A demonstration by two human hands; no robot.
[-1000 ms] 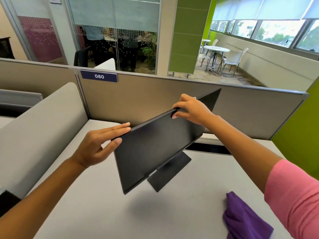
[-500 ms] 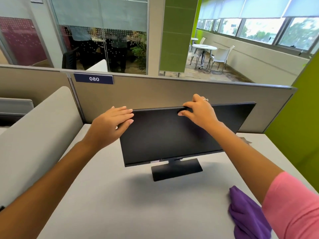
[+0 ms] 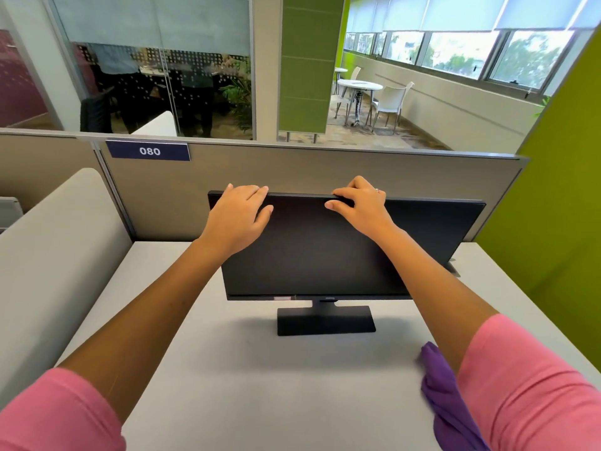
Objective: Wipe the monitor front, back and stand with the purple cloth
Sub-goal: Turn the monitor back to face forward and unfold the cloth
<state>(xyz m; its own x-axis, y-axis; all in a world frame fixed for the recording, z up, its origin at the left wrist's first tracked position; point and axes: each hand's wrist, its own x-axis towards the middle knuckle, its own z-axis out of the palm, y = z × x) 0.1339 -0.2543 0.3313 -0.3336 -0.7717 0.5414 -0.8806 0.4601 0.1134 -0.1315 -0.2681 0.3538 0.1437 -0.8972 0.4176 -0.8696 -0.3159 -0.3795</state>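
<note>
A black monitor [image 3: 325,252] stands upright on the grey desk [image 3: 260,385], its dark screen facing me, on a flat black stand [image 3: 325,320]. My left hand [image 3: 239,213] lies over the top edge near the left corner, fingers hooked behind and thumb on the screen. My right hand [image 3: 361,205] grips the top edge near the middle, fingers curled over it. The purple cloth [image 3: 445,395] lies crumpled on the desk at the lower right, partly hidden under my right arm. Neither hand touches it.
A tan partition [image 3: 292,170] with a blue "080" label [image 3: 149,151] rises right behind the monitor. A grey curved divider [image 3: 48,255] borders the desk on the left, and a green wall [image 3: 559,206] closes the right side.
The monitor swung round from a tilted, turned pose to stand square and upright facing me. My left hand moved from the left corner onto the top edge.
</note>
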